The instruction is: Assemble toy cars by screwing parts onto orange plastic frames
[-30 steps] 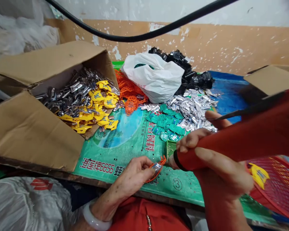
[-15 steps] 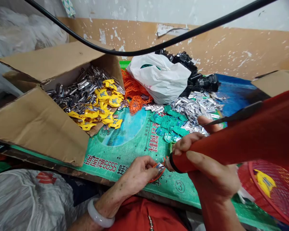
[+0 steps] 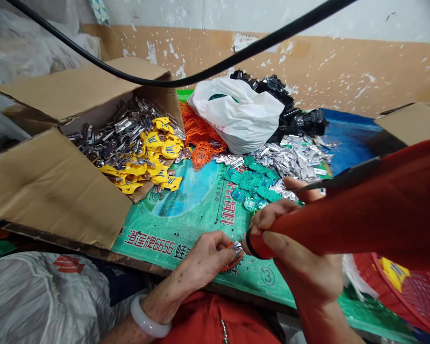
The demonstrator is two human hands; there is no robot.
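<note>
With my left hand (image 3: 198, 260) I'm pinching one orange piece (image 3: 236, 255); my right hand (image 3: 304, 260) is gripping one red tool (image 3: 337, 220), its tip nearing the piece. Beyond both, one white bag (image 3: 238, 112) is sitting between two boxes (image 3: 57, 191).

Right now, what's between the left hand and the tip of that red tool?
In the head view, a small orange-and-silver piece, pinched by the left hand, lies there, close to the tip of the red tool.
</note>
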